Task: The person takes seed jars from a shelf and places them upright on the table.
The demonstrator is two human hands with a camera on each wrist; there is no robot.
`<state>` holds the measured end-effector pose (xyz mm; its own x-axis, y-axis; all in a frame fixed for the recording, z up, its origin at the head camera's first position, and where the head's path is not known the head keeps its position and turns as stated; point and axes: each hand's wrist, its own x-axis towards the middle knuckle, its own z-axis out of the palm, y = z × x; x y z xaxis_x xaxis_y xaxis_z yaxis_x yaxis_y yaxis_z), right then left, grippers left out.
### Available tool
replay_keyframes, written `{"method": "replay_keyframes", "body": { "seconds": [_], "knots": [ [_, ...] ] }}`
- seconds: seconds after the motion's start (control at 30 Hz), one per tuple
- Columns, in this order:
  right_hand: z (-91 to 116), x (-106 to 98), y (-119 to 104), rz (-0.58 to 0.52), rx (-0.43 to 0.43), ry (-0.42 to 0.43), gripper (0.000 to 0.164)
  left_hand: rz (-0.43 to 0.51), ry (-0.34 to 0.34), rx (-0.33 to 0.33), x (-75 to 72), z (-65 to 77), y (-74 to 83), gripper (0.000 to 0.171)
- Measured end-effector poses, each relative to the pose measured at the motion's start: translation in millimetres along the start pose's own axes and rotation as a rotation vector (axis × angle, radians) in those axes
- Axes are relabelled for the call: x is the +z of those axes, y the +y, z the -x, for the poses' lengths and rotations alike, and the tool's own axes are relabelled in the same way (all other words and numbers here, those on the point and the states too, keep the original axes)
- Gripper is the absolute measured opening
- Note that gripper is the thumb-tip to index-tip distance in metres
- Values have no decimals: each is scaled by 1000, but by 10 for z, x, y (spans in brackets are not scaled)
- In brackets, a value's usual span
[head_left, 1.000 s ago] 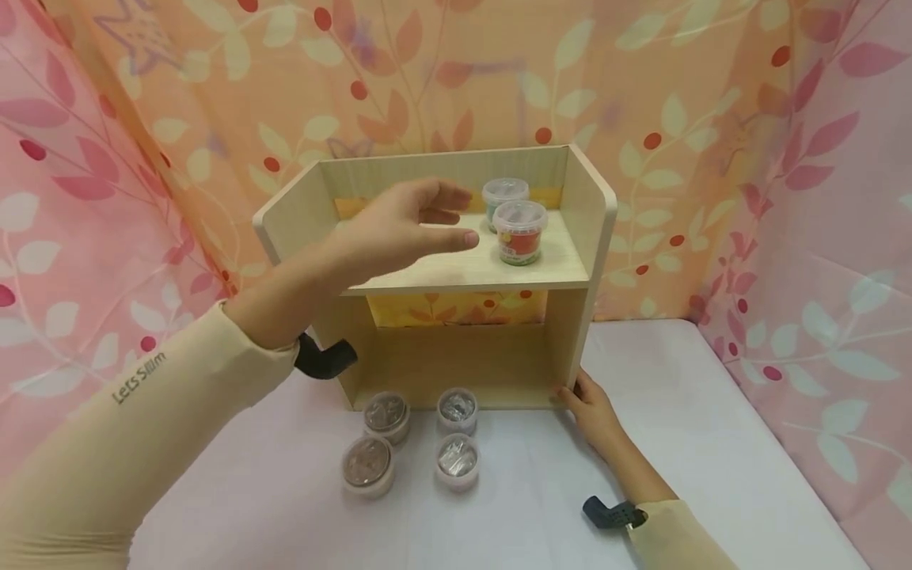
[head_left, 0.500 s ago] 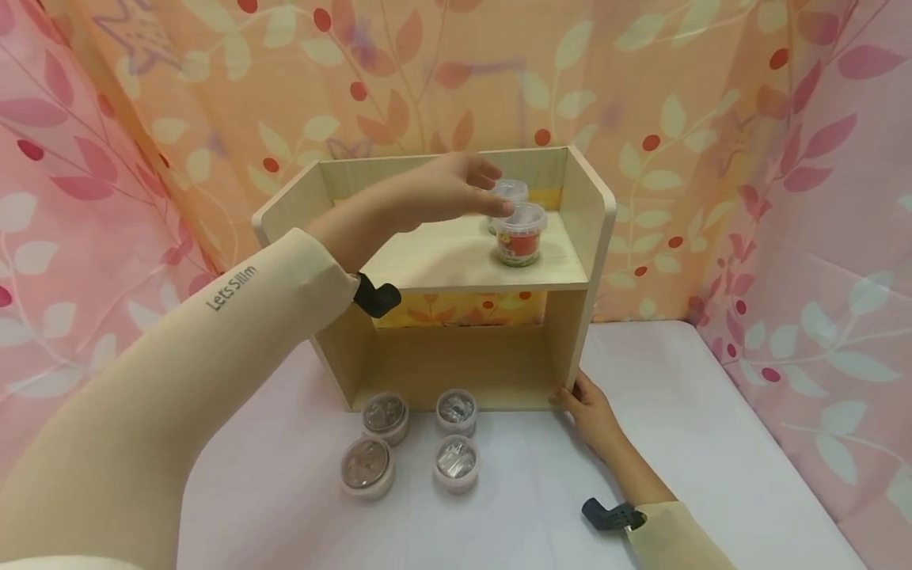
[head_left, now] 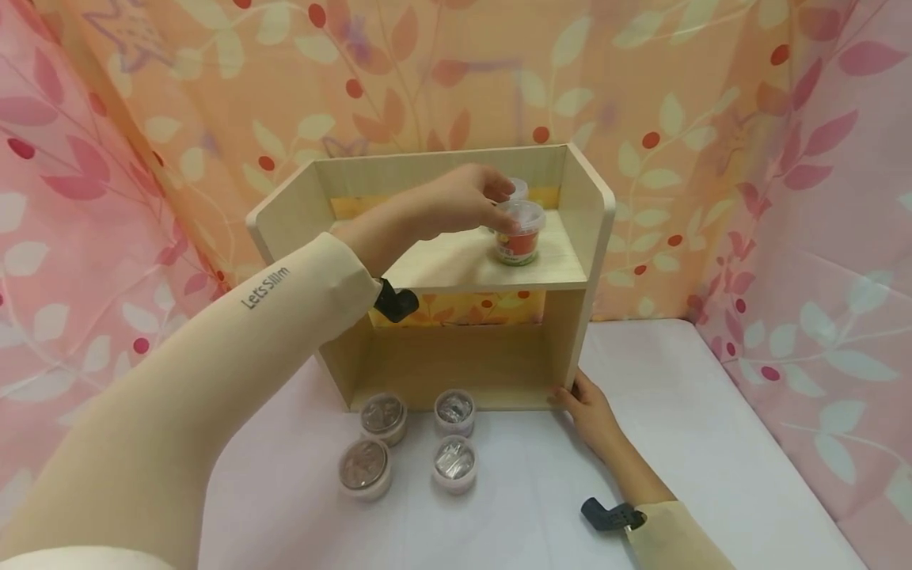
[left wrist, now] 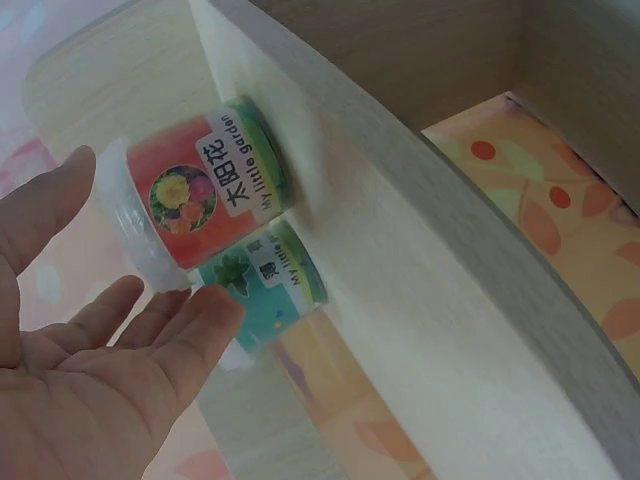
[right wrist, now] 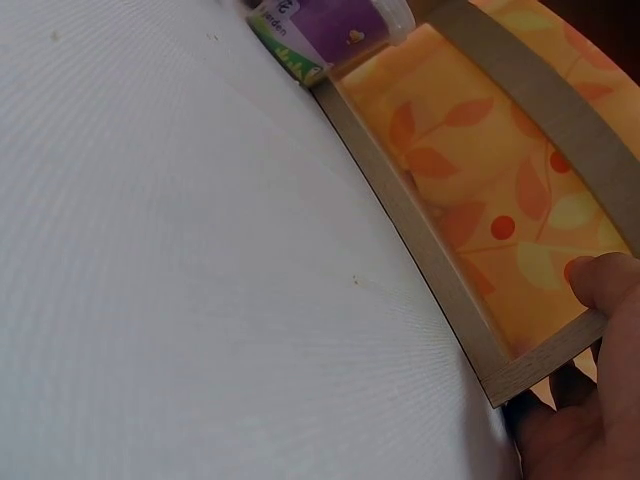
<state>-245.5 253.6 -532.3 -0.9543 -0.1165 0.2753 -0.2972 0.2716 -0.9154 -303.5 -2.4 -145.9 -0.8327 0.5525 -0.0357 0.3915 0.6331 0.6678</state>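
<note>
While the left hand (head_left: 466, 200) spreads its fingers around the lid (left wrist: 135, 220) of the red-labelled tub (head_left: 522, 247), right on the wooden shelf unit's (head_left: 456, 364) upper board (head_left: 456, 267), the right hand (head_left: 590, 413) grips the unit's lower right edge; the unit stands on a white-covered counter (head_left: 527, 507) before orange leaf-print cloth (head_left: 442, 63), pink cloth (head_left: 855, 261) either side.

Your left hand (head_left: 463, 202): advanced rightward over the upper shelf (head_left: 449, 265), from short of the cups to the red-labelled cup (head_left: 518, 249); lowered since half a second ago, thumb (head_left: 503, 221) now before its rim. Fingers (head_left: 497, 184): now hiding most of the rear cup (head_left: 520, 190) in the head view. Your lettered sleeve (head_left: 285, 317): farther right, higher than at first.
</note>
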Motion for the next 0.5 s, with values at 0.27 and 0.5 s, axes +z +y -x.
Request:
{"method": "replay_keyframes", "body": {
  "seconds": [0.27,0.5],
  "knots": [
    [30,15,-172,-3,30,0,61,15,11,-20,75,-45,9,69],
    [69,-18,-371,24,29,-21,61,8,4,-14,109,-52,-19,74]
  ]
}}
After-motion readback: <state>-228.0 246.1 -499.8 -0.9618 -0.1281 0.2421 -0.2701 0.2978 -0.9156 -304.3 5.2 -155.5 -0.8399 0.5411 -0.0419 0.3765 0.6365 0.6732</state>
